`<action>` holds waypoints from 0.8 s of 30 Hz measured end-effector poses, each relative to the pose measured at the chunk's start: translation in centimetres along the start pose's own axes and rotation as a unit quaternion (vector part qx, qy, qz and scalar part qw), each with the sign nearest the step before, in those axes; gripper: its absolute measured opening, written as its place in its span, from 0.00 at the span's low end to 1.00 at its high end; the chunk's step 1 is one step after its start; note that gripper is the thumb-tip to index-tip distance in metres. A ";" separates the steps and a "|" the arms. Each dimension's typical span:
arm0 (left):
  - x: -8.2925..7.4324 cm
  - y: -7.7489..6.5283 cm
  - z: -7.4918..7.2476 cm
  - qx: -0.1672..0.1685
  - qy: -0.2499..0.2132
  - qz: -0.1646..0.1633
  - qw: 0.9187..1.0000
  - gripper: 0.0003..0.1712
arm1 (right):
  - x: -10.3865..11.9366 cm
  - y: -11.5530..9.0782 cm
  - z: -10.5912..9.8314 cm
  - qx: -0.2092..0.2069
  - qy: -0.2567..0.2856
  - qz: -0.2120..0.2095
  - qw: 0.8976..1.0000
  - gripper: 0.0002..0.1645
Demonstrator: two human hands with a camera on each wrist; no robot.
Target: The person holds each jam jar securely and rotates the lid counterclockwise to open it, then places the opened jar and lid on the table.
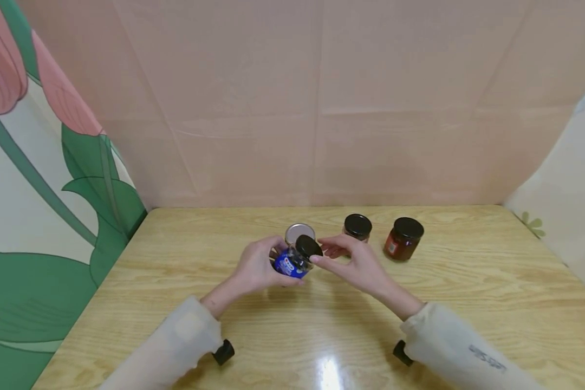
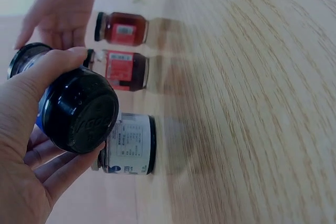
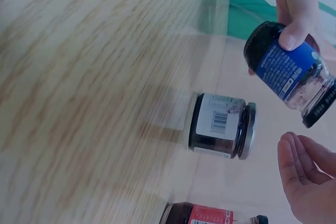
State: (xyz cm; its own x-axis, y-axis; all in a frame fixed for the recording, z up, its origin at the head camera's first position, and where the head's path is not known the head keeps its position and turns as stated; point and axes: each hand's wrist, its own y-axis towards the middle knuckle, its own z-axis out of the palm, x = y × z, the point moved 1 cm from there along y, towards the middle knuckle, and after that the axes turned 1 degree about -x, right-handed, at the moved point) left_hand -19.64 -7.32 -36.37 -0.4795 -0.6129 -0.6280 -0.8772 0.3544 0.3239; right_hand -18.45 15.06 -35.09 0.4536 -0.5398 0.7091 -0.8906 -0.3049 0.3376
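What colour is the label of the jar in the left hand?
The label is blue with white print, clearest in the right wrist view.

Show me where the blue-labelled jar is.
Below the centre of the head view, the blue-labelled jar tilts in the left hand, in front of the silver-lidded jar.

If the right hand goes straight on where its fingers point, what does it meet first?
Most likely the black lid of the blue-labelled jar in the left hand; exact depth is unclear.
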 end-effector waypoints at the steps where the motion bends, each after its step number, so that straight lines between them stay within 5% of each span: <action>1: -0.1 0.0 0.0 0.003 0.000 0.001 1.000 0.34 | 0.0 0.0 0.0 -0.002 0.002 0.000 1.000 0.26; 6: -0.4 -0.1 0.3 0.015 -0.009 0.000 1.000 0.33 | 0.1 0.1 0.2 -0.005 0.009 0.016 1.000 0.24; 15: -1.1 -0.3 0.6 0.018 -0.001 0.006 1.000 0.34 | 0.1 0.0 0.1 -0.017 0.003 0.105 0.994 0.23; 24: -1.7 -0.3 0.7 0.028 0.000 -0.006 1.000 0.34 | 0.4 -0.1 -0.2 -0.030 0.005 0.139 0.990 0.25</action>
State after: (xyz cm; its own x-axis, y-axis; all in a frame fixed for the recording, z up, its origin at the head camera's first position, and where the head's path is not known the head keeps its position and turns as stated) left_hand -18.53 -5.90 -35.93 -0.4689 -0.6180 -0.6311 -0.8802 0.3865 0.2755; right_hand -18.21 15.02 -34.67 0.1916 -0.5887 0.7853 -0.9813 -0.0984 0.1656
